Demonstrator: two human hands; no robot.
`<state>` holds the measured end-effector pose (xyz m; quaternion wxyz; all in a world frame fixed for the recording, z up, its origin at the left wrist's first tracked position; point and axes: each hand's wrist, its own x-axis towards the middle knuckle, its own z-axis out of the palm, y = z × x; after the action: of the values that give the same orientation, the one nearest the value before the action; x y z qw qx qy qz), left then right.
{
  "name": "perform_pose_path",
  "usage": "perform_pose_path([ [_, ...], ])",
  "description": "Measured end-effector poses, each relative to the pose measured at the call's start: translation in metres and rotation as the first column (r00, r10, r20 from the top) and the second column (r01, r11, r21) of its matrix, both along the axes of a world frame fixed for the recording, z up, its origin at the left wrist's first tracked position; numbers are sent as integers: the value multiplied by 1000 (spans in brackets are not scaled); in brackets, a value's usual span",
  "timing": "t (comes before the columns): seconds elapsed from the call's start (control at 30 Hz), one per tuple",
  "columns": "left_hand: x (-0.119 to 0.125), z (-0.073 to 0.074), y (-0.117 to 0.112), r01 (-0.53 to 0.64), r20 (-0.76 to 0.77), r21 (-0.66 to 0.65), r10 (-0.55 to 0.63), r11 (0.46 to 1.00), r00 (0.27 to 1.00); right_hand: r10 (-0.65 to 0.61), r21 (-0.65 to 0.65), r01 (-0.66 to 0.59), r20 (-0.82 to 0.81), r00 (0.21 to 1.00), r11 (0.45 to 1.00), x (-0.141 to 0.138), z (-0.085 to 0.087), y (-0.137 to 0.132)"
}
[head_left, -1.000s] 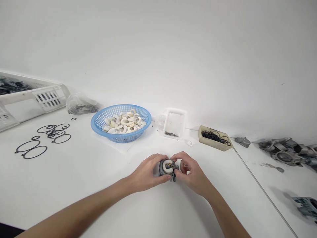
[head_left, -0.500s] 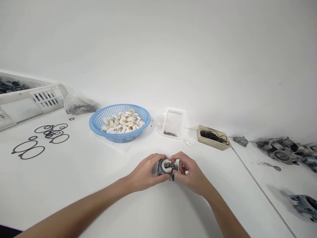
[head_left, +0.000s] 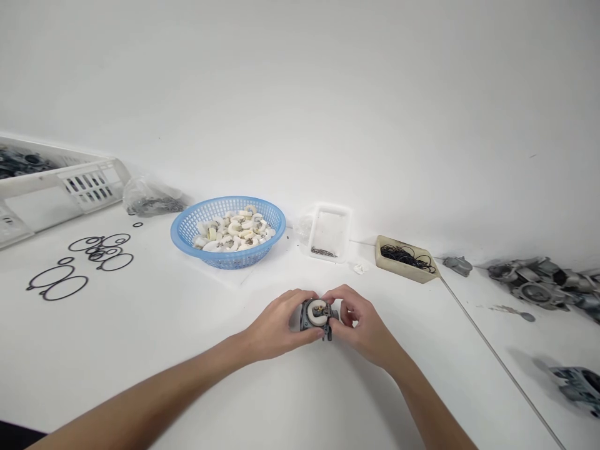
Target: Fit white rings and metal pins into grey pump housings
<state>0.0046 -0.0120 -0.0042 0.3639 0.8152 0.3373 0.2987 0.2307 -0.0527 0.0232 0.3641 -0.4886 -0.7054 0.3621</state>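
A small grey metal carburetor (head_left: 307,328) with brass bits inside sits low in front of me. On its upward side rests a white C-shaped float (head_left: 312,314), its gap toward the right. My left hand (head_left: 279,325) grips the carburetor from the left, thumb at the near side and fingers at the far side. My right hand (head_left: 360,325) is curled at the carburetor's right side. Its thumb and index fingertip press there, by the open ends of the float. Any tiny part between those fingertips is too small to make out.
A blue basket (head_left: 180,244) holds many white floats. Behind are a white tray (head_left: 330,228) with small pins and a beige box (head_left: 405,270) of black rings. Rubber rings (head_left: 65,287) lie left, near a white crate (head_left: 47,203). Metal parts (head_left: 539,290) are heaped right.
The view has shifted very slightly. Both hands stay on the carburetor, and the right fingertips have barely moved at its right side.
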Motion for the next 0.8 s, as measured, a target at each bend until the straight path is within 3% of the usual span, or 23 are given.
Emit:
perform_pose_path([
  [0.8,0,-2,0,-4,-15,2,4,1000,1000,-11,23,11,-3,1000,1000,0,0,0],
])
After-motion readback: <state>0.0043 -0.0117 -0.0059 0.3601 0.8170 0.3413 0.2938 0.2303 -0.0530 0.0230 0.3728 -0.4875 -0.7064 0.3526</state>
